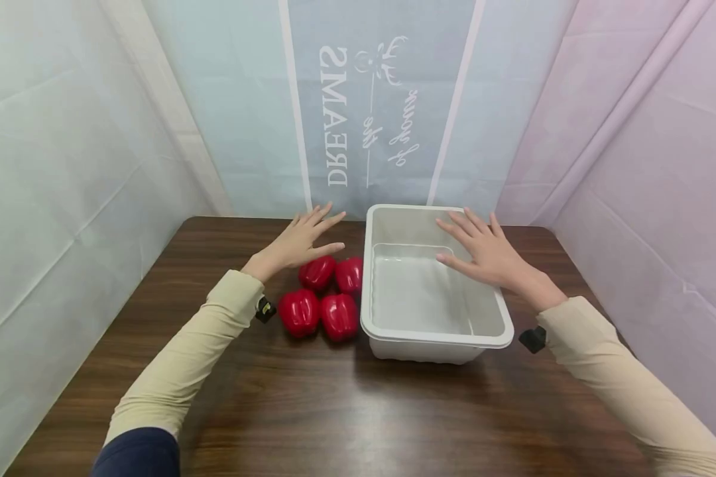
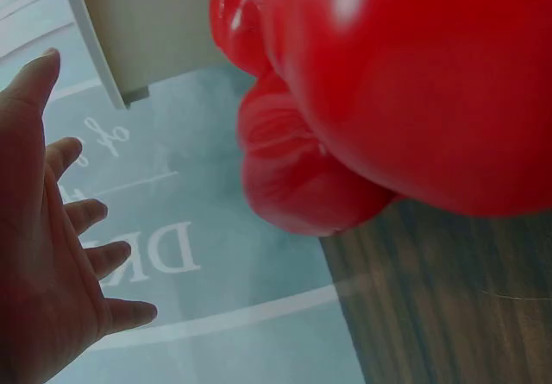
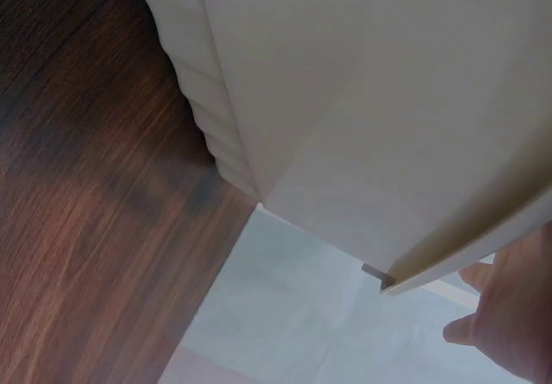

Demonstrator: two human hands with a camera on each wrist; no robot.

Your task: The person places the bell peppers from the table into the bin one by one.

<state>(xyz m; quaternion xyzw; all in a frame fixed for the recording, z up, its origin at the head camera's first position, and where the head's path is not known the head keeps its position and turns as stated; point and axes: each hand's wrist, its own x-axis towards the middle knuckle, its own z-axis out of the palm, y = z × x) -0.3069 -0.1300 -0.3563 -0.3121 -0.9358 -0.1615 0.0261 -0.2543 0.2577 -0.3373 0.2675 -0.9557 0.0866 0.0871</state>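
Note:
My left hand point(image 1: 298, 244) hovers over the back of a cluster of several glossy red bell peppers point(image 1: 299, 313), fingers spread and nothing in it. In the left wrist view that hand point(image 2: 52, 237) shows its palm and splayed fingers beside the large red peppers point(image 2: 414, 82). A white plastic bin point(image 1: 435, 341) stands just right of the peppers, its inside bare. Over the bin's right side my right hand point(image 1: 483, 255) is held with fingers spread, holding nothing. The right wrist view shows part of this hand point(image 3: 517, 306) by the bin's rim point(image 3: 466, 250).
Everything stands on a dark wood-grain table point(image 1: 310, 411). A pale blue cloth with white lettering point(image 1: 334, 119) hangs behind the table's back edge. White fabric point(image 1: 65, 185) hangs at the left and pinkish fabric point(image 1: 662, 165) at the right.

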